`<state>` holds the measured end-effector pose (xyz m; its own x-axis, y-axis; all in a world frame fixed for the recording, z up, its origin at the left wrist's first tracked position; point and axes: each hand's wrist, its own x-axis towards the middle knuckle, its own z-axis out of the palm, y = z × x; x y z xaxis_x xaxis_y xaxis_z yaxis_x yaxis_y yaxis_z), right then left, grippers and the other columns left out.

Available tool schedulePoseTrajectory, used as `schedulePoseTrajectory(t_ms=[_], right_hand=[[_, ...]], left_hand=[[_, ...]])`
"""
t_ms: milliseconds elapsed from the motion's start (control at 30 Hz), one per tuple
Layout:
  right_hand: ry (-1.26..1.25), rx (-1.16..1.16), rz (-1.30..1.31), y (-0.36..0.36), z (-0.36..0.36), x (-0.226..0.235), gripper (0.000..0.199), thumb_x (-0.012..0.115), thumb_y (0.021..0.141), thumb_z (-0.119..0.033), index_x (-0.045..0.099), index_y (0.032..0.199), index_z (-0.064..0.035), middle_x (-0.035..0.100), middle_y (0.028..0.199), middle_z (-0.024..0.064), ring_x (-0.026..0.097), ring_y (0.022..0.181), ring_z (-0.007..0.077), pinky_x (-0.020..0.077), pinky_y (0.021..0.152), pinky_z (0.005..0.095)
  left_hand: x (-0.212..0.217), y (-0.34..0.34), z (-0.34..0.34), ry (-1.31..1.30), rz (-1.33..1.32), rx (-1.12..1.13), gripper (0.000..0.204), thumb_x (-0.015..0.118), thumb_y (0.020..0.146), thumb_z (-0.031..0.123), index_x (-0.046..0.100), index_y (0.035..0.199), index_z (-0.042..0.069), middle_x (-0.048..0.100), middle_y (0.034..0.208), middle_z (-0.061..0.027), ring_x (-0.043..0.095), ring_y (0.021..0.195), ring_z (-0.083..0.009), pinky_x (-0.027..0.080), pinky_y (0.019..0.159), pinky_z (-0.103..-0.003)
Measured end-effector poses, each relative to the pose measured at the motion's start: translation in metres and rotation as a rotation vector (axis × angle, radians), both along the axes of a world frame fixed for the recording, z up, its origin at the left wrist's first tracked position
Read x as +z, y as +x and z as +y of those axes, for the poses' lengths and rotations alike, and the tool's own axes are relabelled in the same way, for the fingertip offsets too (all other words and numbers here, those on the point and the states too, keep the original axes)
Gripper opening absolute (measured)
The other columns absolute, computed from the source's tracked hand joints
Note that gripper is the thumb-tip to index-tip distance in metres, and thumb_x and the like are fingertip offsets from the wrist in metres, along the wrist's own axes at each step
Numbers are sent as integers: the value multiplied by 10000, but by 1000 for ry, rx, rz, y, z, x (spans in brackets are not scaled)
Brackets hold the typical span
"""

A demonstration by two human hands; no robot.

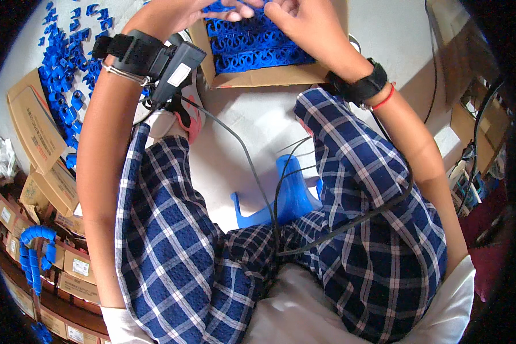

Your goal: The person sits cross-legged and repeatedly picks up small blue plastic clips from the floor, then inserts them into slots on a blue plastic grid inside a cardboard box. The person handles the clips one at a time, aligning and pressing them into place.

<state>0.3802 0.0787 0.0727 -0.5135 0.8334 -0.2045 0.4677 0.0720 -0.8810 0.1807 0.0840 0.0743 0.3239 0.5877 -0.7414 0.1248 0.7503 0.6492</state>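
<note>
1. My left hand (212,11) and right hand (304,20) meet at the frame's top centre.
2. Both touch blue clips (258,49) rowed in the cardboard box (269,75).
3. I cannot tell either grip's state.

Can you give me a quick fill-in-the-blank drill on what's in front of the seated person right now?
1. Both hands, the left hand and the right hand, work over rows of ____ plastic clips.
2. The clips lie in rows inside an open ____ box.
3. A loose pile of the same clips lies on the floor to the person's ____.
4. The person sits on a blue ____.

Missing words: blue; cardboard; left; stool
</note>
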Motion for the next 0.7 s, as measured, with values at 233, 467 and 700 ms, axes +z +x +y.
schedulePoseTrajectory(t_ms=[233,467,700], right_hand=[[228,77,67,-4,-2,15,216,586,856,-34,644,1063,-13,580,954,134,594,818,239,490,724,336],[255,184,12,-2,-2,21,259,649,844,-126,641,1080,-18,581,949,144,571,903,306,469,812,386],[269,118,24,-8,-5,18,252,687,849,-149,626,1053,-13,609,953,152,591,917,306,481,806,382]], left_hand=[[-7,-9,-12,-252,-604,362,276,417,1031,216,542,1065,-28,593,1016,-115,652,864,-227,621,821,-381],[-17,-4,-20,-248,-686,426,335,353,1048,251,523,1105,-32,605,1074,-135,673,995,-282,624,829,-395],[-19,10,-27,-168,-716,392,299,342,1069,302,544,1094,83,585,1001,-37,626,950,-173,565,840,-320]])
